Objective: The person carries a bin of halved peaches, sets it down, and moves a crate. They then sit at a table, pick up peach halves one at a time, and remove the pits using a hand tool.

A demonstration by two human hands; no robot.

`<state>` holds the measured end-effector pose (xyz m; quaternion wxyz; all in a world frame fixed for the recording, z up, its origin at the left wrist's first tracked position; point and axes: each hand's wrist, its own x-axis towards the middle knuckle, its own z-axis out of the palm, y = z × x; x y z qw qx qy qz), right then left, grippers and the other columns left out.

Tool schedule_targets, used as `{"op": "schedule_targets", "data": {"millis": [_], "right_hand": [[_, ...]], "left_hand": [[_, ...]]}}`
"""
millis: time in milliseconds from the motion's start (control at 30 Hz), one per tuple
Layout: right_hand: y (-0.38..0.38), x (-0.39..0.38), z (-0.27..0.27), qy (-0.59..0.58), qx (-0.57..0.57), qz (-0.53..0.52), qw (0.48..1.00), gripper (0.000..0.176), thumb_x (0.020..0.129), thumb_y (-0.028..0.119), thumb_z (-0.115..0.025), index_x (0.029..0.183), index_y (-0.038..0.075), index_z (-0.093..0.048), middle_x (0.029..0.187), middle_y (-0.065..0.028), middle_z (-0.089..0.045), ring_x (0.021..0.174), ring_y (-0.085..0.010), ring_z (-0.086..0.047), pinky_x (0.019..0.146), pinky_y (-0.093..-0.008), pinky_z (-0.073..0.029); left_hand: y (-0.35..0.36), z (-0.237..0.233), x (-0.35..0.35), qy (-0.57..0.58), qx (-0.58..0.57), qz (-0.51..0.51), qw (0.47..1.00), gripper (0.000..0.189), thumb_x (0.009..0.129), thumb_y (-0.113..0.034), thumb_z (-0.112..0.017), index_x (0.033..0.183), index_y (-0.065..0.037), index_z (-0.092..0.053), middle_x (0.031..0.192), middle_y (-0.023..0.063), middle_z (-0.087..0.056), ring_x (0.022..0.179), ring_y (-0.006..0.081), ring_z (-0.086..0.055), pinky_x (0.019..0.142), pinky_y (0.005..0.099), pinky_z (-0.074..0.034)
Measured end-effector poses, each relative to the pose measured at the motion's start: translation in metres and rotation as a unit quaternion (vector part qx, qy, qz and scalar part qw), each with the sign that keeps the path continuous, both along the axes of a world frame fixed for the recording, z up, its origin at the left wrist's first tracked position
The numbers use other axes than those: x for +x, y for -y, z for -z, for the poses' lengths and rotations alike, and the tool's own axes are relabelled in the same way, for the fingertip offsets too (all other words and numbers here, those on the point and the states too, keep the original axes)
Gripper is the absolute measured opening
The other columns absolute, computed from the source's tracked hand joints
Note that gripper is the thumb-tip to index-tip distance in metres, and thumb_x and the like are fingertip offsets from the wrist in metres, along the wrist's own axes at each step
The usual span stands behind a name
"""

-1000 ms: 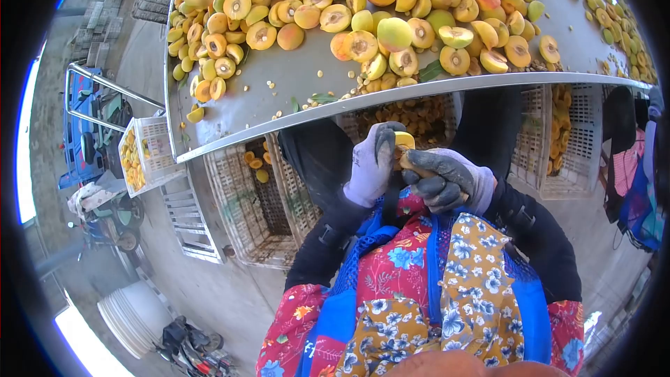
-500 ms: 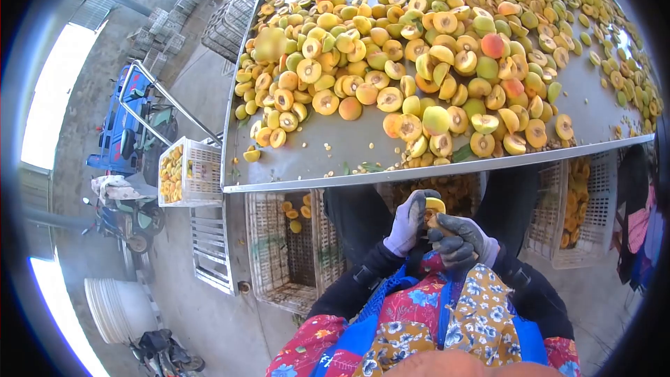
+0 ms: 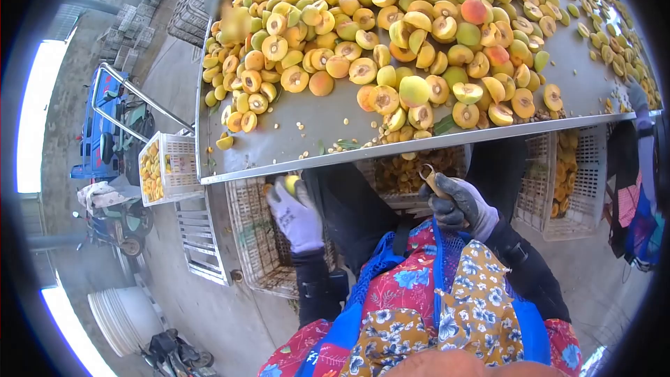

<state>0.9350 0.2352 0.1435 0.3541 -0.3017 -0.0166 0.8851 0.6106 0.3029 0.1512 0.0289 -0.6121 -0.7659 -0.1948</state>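
Observation:
My left hand (image 3: pixel 296 218), in a pale purple glove, is over the white crate (image 3: pixel 250 237) below the table edge, its fingers round a yellow-green fruit piece (image 3: pixel 290 183). My right hand (image 3: pixel 466 208), in a grey and purple glove, grips a small tool (image 3: pixel 435 186) with a wooden handle and a curved metal loop at its tip. Many halved yellow and orange fruits (image 3: pixel 384 99) lie on the metal table (image 3: pixel 279 148) in front of me, some showing brown centres.
A crate of fruit pieces (image 3: pixel 412 173) stands under the table between my legs. Other fruit crates stand at the left (image 3: pixel 172 167) and right (image 3: pixel 586 188). A co-worker's gloved hand (image 3: pixel 636 95) is at the table's right edge. A blue vehicle (image 3: pixel 98 126) stands far left.
My left hand has moved left, away from my right hand, with the fruit piece. The tool in my right hand now shows clearly. The view has shifted, and a co-worker's hand appears at the right.

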Motion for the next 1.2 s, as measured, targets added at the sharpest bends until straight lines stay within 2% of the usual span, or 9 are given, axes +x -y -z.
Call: {"op": "schedule_targets", "data": {"millis": [33, 200, 400, 667, 733, 833, 967, 1033, 1200], "right_hand": [[0.003, 0.001, 0.013, -0.037, -0.048, 0.009, 0.998, 0.032, 0.101, 0.044, -0.053, 0.096, 0.011, -0.054, 0.057, 0.0024, -0.039, 0.040, -0.0096, -0.035, 0.037, -0.0230, -0.029], [-0.001, -0.008, 0.030, -0.052, -0.113, -0.021, 0.992, 0.031, 0.101, 0.041, -0.054, 0.100, 0.011, -0.055, 0.060, 0.0036, -0.040, 0.043, -0.0076, -0.035, 0.038, -0.0224, -0.029], [0.001, -0.010, 0.006, 0.367, 0.112, -0.002, 0.923, 0.026, 0.103, 0.032, -0.050, 0.101, 0.007, -0.055, 0.065, -0.0013, -0.050, 0.048, -0.0118, -0.046, 0.044, -0.0282, -0.039], [-0.024, -0.024, -0.041, 0.653, 0.500, -0.010, 0.569, 0.020, 0.095, 0.020, -0.060, 0.104, 0.003, -0.058, 0.082, -0.0165, -0.069, 0.070, -0.0351, -0.068, 0.059, -0.0428, -0.053], [-0.024, -0.027, -0.040, 0.689, 0.529, -0.056, 0.492, 0.028, 0.095, 0.026, -0.060, 0.102, 0.000, -0.058, 0.077, -0.0147, -0.068, 0.061, -0.0316, -0.066, 0.052, -0.0410, -0.051], [-0.017, -0.029, -0.040, 0.720, 0.526, -0.115, 0.437, 0.034, 0.095, 0.031, -0.059, 0.100, -0.002, -0.057, 0.072, -0.0150, -0.066, 0.057, -0.0305, -0.066, 0.050, -0.0404, -0.050], [-0.011, -0.029, -0.040, 0.711, 0.524, -0.148, 0.444, 0.038, 0.095, 0.033, -0.057, 0.099, -0.004, -0.055, 0.068, -0.0156, -0.065, 0.056, -0.0306, -0.065, 0.049, -0.0398, -0.050], [-0.011, -0.030, -0.041, 0.702, 0.530, -0.157, 0.449, 0.038, 0.096, 0.033, -0.057, 0.100, -0.005, -0.054, 0.065, -0.0158, -0.064, 0.055, -0.0307, -0.065, 0.048, -0.0403, -0.050], [-0.006, -0.032, -0.030, 0.656, 0.505, -0.184, 0.530, 0.038, 0.097, 0.031, -0.055, 0.099, -0.006, -0.054, 0.061, -0.0187, -0.061, 0.056, -0.0345, -0.064, 0.050, -0.0439, -0.050]], "left_hand": [[-0.003, -0.005, -0.004, -0.200, 0.010, -0.034, 0.979, 0.044, 0.100, -0.035, -0.052, 0.128, -0.001, -0.055, 0.126, 0.0228, -0.057, 0.125, 0.0376, -0.051, 0.102, 0.0484, -0.040], [-0.092, -0.008, 0.091, 0.077, -0.008, 0.202, 0.976, 0.051, 0.091, -0.033, -0.066, 0.129, -0.002, -0.054, 0.125, 0.0235, -0.054, 0.120, 0.0406, -0.049, 0.102, 0.0489, -0.039], [-0.140, 0.039, 0.141, 0.173, -0.081, 0.322, 0.927, 0.041, 0.082, -0.019, -0.077, 0.112, -0.001, -0.056, 0.111, 0.0172, -0.059, 0.110, 0.0320, -0.056, 0.094, 0.0407, -0.045], [-0.039, -0.021, 0.123, 0.728, -0.219, 0.167, 0.628, 0.034, 0.096, -0.027, -0.063, 0.118, -0.001, -0.057, 0.100, 0.0085, -0.062, 0.089, 0.0149, -0.062, 0.081, 0.0280, -0.052], [-0.021, -0.007, 0.118, 0.611, -0.139, 0.300, 0.719, 0.036, 0.095, -0.021, -0.065, 0.122, -0.001, -0.053, 0.107, 0.0100, -0.062, 0.096, 0.0180, -0.062, 0.085, 0.0304, -0.052], [-0.007, 0.003, 0.121, 0.645, -0.165, 0.303, 0.682, 0.033, 0.097, -0.018, -0.064, 0.122, -0.001, -0.052, 0.106, 0.0104, -0.065, 0.097, 0.0204, -0.064, 0.087, 0.0325, -0.052], [0.003, -0.003, 0.128, 0.621, -0.195, 0.271, 0.709, 0.035, 0.104, -0.032, -0.050, 0.114, 0.001, -0.058, 0.095, 0.0086, -0.067, 0.087, 0.0169, -0.064, 0.083, 0.0303, -0.052], [0.005, 0.001, 0.128, 0.733, -0.230, 0.189, 0.612, 0.044, 0.106, -0.040, -0.043, 0.110, 0.000, -0.061, 0.091, 0.0082, -0.067, 0.084, 0.0154, -0.064, 0.080, 0.0288, -0.051], [0.013, 0.008, 0.133, 0.644, -0.197, 0.181, 0.717, 0.049, 0.107, -0.041, -0.038, 0.102, 0.001, -0.065, 0.089, 0.0083, -0.067, 0.081, 0.0136, -0.063, 0.075, 0.0274, -0.051]]}}
